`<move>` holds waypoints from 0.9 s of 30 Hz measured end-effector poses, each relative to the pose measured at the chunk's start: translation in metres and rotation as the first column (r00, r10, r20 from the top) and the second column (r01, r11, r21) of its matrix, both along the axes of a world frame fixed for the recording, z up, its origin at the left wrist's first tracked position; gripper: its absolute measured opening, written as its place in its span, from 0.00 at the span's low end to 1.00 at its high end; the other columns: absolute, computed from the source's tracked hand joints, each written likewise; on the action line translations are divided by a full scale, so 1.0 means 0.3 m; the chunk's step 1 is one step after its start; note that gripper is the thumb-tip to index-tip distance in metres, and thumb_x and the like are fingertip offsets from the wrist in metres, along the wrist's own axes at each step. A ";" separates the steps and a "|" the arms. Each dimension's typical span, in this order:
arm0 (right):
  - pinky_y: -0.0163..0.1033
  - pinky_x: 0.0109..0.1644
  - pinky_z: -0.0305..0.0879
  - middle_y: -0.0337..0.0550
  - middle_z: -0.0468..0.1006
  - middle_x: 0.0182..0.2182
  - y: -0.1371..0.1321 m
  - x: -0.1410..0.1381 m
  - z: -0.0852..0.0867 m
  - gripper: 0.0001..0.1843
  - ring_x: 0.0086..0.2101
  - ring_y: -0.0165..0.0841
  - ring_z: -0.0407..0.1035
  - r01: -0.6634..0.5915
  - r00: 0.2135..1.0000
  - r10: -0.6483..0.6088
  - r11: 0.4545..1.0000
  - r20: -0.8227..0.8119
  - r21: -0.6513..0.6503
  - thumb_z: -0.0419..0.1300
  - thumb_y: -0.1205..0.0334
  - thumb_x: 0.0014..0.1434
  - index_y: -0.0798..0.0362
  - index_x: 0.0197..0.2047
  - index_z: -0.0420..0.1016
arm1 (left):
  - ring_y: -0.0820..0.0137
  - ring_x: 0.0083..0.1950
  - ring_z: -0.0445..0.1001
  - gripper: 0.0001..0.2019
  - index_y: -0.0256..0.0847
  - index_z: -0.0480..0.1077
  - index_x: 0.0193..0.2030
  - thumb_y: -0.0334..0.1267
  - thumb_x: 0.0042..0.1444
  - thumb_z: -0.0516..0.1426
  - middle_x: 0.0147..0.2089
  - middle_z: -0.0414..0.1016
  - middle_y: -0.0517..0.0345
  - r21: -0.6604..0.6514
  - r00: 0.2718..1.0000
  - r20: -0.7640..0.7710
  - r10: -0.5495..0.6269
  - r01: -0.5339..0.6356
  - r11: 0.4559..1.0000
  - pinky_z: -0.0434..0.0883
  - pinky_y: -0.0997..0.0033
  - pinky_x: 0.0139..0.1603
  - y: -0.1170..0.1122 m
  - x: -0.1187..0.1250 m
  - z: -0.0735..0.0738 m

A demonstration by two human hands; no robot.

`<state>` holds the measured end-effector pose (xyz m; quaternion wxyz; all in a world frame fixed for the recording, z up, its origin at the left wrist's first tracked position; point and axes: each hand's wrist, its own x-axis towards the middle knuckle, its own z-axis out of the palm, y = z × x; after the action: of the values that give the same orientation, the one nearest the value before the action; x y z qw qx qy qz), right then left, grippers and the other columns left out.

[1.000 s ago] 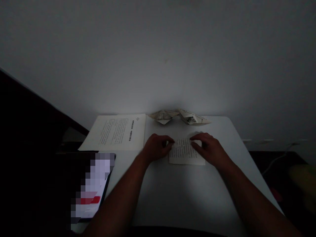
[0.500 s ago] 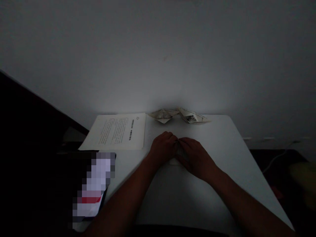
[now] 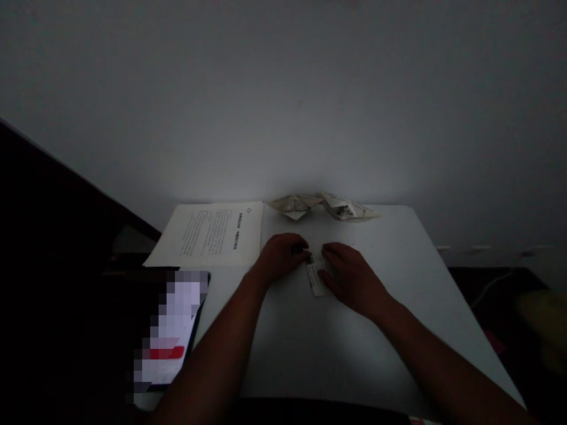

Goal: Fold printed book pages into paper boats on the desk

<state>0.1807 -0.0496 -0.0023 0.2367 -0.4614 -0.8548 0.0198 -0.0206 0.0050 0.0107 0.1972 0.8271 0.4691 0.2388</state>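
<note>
Now, starting well to the left of the left hand, I see the dark tablet [image 3: 170, 330] lying at the near edge of the white table [image 3: 336, 354], its screen blurred out. Just beyond it, and just left of the left hand's knuckles, the printed sheet [image 3: 215, 233] lies flat; neither has shifted over the last second.

My view of the left hand [image 3: 281, 257] shows it palm down with fingers curled, fingertips at the far left corner of the folded paper [image 3: 316, 277]. It is too dim for me to tell whether it pinches that corner or only presses it.

The paper lies on the table between the two hands as a narrow strip. A second ago it was a wider page with the hands apart at its sides; half a second ago both hands met over it and hid it. They have since drawn slightly apart.

The right hand [image 3: 354, 280] lies spread and flat, palm down, covering the strip's right part.

Beyond both hands, against the wall, two paper boats [image 3: 295, 205] [image 3: 349, 209] sit touching, unmoved.
</note>
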 end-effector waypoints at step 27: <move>0.40 0.40 0.56 0.43 0.74 0.30 0.091 -0.102 0.001 0.11 0.35 0.36 0.65 0.226 0.973 -0.231 0.962 -0.012 -0.150 0.58 0.54 0.57 0.52 0.28 0.73 | 0.68 0.38 0.71 0.08 0.39 0.75 0.35 0.38 0.47 0.64 0.33 0.74 0.57 -0.021 0.992 0.030 0.119 -0.118 0.993 0.67 0.66 0.45 0.020 -0.010 -0.007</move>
<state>0.1500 -0.0225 -0.0019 0.2150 -0.5729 -0.7885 0.0624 -0.0237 0.0108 0.0086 0.1981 0.7919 0.5165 0.2585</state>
